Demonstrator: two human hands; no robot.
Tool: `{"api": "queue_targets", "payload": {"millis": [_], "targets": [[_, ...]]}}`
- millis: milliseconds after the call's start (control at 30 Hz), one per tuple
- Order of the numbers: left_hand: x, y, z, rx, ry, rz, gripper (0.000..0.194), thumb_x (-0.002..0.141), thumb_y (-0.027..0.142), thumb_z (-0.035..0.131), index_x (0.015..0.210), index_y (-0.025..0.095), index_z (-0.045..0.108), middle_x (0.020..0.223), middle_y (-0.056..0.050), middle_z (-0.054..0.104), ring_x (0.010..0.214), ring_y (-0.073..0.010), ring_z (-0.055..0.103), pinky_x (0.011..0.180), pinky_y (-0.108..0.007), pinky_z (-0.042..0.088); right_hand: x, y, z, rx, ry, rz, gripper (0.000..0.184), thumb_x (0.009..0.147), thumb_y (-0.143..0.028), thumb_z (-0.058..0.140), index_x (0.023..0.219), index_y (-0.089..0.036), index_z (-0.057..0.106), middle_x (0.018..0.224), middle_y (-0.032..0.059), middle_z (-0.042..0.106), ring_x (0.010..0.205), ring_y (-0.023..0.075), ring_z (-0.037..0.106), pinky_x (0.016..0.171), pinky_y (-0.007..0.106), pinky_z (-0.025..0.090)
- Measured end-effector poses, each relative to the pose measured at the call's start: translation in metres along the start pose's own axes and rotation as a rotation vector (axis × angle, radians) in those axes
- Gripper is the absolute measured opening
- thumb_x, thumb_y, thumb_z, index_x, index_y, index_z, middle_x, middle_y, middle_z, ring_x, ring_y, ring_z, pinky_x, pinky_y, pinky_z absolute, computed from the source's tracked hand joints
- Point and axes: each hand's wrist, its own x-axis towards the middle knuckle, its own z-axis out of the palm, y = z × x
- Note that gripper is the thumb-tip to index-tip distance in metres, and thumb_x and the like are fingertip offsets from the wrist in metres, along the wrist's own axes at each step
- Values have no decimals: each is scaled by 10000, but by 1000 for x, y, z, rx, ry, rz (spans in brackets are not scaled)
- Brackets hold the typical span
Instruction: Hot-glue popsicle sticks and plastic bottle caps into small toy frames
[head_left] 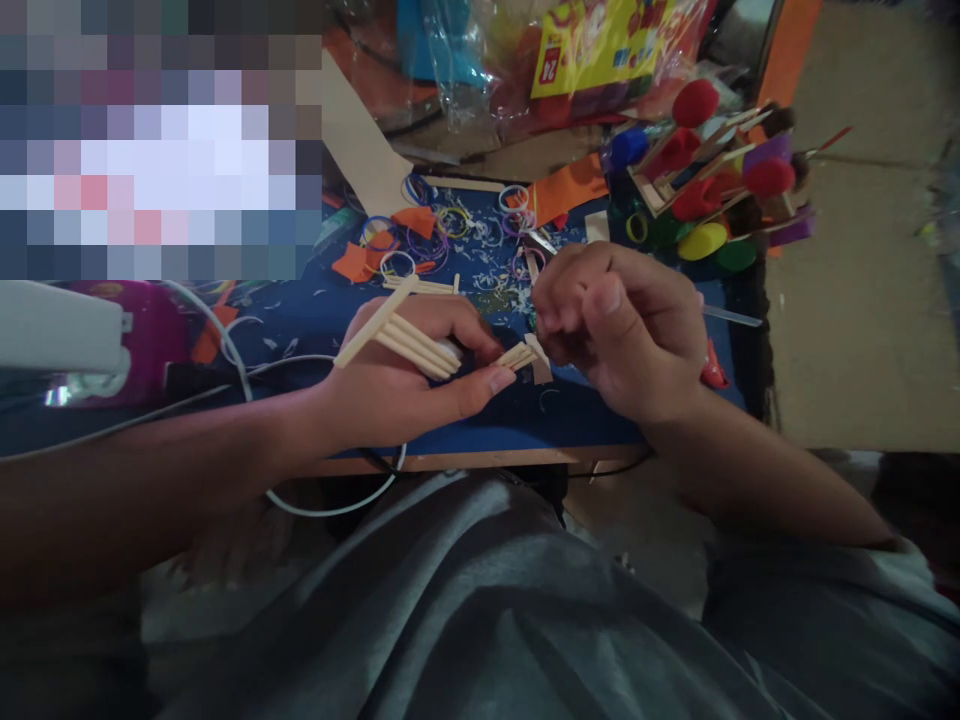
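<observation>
My left hand point(420, 385) is closed on a small frame of pale wooden sticks point(420, 345). One stick crosses the ends of several parallel ones above the back of the hand, and a short bundle of stick ends point(517, 355) shows between thumb and index finger. A small piece of pale card point(538, 360) touches those ends. Close by on the right, my right hand point(626, 325) is curled with its fingers bent inward; whatever they may hold is hidden. A metal tip point(540, 242) shows just beyond its knuckles, and a translucent rod point(731, 317) juts out behind it.
Rubber bands point(450, 222), orange scraps point(364, 257) and white shavings litter the blue tabletop point(570, 420). A stick model with coloured discs point(697, 190) stands back right. Behind lies a clear plastic bag point(480, 60). White cable point(244, 370) loops by a magenta object point(154, 340) at left.
</observation>
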Motion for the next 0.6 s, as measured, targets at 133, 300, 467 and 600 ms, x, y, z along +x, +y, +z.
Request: {"api": "queue_targets", "payload": {"millis": [133,300,467,600], "targets": [[0,-1,0,4,-4,-12,208,1048,434,847,925,287,762,882,-7,878,685,-177,769,672,-345,607,-2,-7,-6,-251,-84,68,483,973,-732,928,989,-263,814,897,38,747,721,179,648,604,332,563],[-1,-2,-1,8,-20,-42,240,1039,467,858,911,287,764,875,-6,877,703,-182,779,667,-347,604,-2,-12,-8,-327,-78,6,388,923,-640,1011,922,-278,872,829,33,770,701,192,649,606,358,538],[1,-1,0,0,-8,-28,203,1026,400,874,913,282,755,855,5,872,694,-179,786,661,-346,606,-2,-13,-6,-275,-70,41,366,982,-601,977,904,-264,859,806,25,760,691,176,634,591,343,489],[3,2,0,-51,-30,-27,217,1030,379,876,899,281,733,838,4,862,681,-180,778,654,-344,622,0,-13,-7,-186,-129,134,419,1009,-648,939,923,-253,826,809,5,725,676,153,593,580,321,482]]}}
